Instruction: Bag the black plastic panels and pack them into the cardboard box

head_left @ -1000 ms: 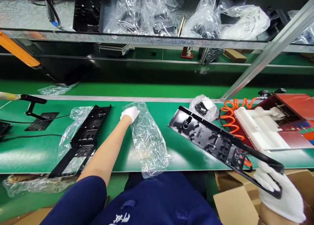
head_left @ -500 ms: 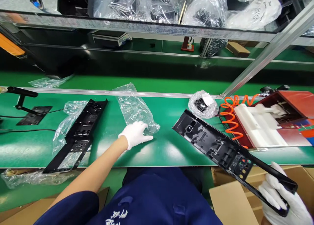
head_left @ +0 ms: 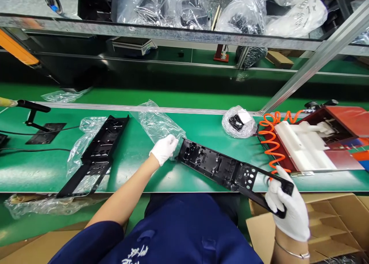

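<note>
In a white glove, my right hand (head_left: 288, 206) grips the open-framed end of a long black plastic housing (head_left: 213, 162), which slants up to the left over the bench front. Its far end comes close to my gloved left hand (head_left: 165, 149). That hand is closed on the near end of a clear plastic bag (head_left: 155, 122) lying on the green bench. To the left, a second black housing (head_left: 100, 148) rests partly on another clear plastic bag (head_left: 76, 152), its lower end reaching the bench edge.
A red fixture with a white block (head_left: 302, 145) and orange coiled hose (head_left: 271, 141) stands at right. Beside it lies a bag of small black parts (head_left: 238, 122). A cardboard box (head_left: 328, 221) sits below the bench edge. A metal shelf rail (head_left: 173, 32) crosses overhead.
My right hand has brought the black housing leftward, so its far end now nears my left hand. My left hand has moved slightly up and right and closed on the plastic bag.
</note>
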A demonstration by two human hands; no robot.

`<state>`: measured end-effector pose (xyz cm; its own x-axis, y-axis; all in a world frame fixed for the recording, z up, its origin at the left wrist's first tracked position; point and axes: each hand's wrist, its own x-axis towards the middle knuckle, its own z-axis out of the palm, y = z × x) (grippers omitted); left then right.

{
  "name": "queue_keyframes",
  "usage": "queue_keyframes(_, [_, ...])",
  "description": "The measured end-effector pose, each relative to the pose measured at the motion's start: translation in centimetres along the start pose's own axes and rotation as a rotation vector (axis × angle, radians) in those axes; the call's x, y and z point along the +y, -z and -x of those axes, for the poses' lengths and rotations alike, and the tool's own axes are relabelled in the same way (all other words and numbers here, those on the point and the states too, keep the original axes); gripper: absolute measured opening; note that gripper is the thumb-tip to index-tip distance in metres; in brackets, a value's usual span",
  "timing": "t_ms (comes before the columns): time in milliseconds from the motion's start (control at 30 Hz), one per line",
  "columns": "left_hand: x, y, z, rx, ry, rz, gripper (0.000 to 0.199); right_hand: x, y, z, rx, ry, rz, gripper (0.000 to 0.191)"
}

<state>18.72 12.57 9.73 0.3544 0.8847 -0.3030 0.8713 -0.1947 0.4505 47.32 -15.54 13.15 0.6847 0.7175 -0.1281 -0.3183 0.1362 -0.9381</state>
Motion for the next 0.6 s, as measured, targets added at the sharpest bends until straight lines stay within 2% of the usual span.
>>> queue_keyframes(133, [1.1,-0.1,0.6,0.091,-0.063,-0.052,0.025,0.2,0.1,0.1,-0.001,-0.050,0.019,0.059])
queue_keyframes(333, [2.8,-1.0,1.9,0.040,-0.181,-0.115,0.024,1.3,-0.4,0.2,0.084,-0.056,-0.072,0.061])
queue_keyframes(467, [4.4,-1.5,2.0,0.084,-0.250,-0.125,0.024,2.7,-1.9,0.3,0.097,-0.101,-0.083,0.064])
queue_keyframes(600, [6.1,-2.4,2.1,0.093,-0.379,-0.101,0.023,4.1,-4.3,0.3,0.117,-0.142,-0.140,0.067])
